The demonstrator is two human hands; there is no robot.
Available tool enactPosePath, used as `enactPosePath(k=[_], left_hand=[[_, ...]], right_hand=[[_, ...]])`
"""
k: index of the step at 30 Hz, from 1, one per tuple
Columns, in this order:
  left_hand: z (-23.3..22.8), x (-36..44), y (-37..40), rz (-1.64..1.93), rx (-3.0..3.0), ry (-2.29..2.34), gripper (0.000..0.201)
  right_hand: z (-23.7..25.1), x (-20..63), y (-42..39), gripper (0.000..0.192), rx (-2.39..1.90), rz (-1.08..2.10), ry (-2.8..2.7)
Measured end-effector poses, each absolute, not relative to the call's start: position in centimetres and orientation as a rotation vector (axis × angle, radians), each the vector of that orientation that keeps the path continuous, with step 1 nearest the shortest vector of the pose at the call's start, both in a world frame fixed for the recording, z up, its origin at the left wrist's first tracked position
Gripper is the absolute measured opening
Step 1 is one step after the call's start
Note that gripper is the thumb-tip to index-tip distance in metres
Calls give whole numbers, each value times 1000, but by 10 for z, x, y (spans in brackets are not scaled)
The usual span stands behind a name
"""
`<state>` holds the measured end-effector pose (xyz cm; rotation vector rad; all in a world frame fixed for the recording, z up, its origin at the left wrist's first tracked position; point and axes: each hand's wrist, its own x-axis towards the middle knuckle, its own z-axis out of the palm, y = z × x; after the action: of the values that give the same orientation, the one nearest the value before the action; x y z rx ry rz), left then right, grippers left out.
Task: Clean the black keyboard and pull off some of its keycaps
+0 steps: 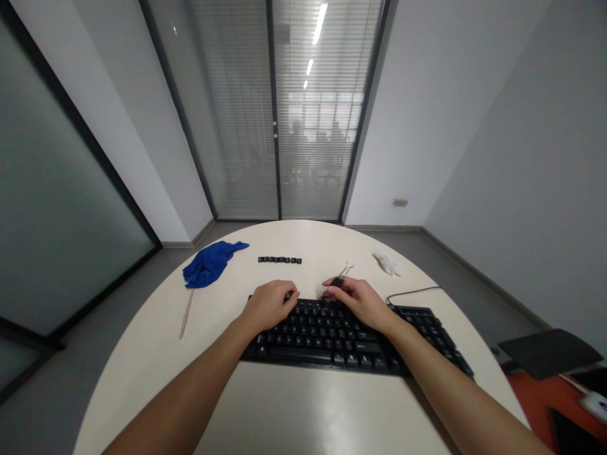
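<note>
A black keyboard point(308, 335) lies across the round table in front of me. My right hand point(363, 300) is over its top edge, fingers closed around the black handle of a keycap puller point(337, 282). The puller's thin wire prongs point away from me, with nothing seen between them. My left hand point(272, 306) rests at the upper left of the keyboard. Its fingers are curled together, and whatever they may hold is hidden. Beyond the keyboard, several loose black keycaps point(279, 260) stand in a row.
A blue cloth point(208, 264) lies at the left of the table point(303, 237), with a thin pale stick point(186, 314) by it. Crumpled white tissue point(387, 263) sits at the right. The keyboard's cable point(415, 291) runs to the right edge. A red surface point(531, 395) stands beyond.
</note>
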<state>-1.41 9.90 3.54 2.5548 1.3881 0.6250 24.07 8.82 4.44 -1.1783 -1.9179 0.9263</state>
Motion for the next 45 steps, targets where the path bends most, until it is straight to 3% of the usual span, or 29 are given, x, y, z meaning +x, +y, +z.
enactPosePath(k=[5,13,23,45], left_hand=[[38,-16,98,673,2561,1272,13],[37,-18,97,714,2778,968,21],[41,-17,96,641,2889,885,20],[37,-17,97,701,2732,999,18]], right_hand=[[48,236,86,36,-1196,901,-1875],[44,213,76,41,-1212,947,-1739],[34,202,74,47,-1101,1151,-1619],[32,207,78,45,-1093,1143,-1711]])
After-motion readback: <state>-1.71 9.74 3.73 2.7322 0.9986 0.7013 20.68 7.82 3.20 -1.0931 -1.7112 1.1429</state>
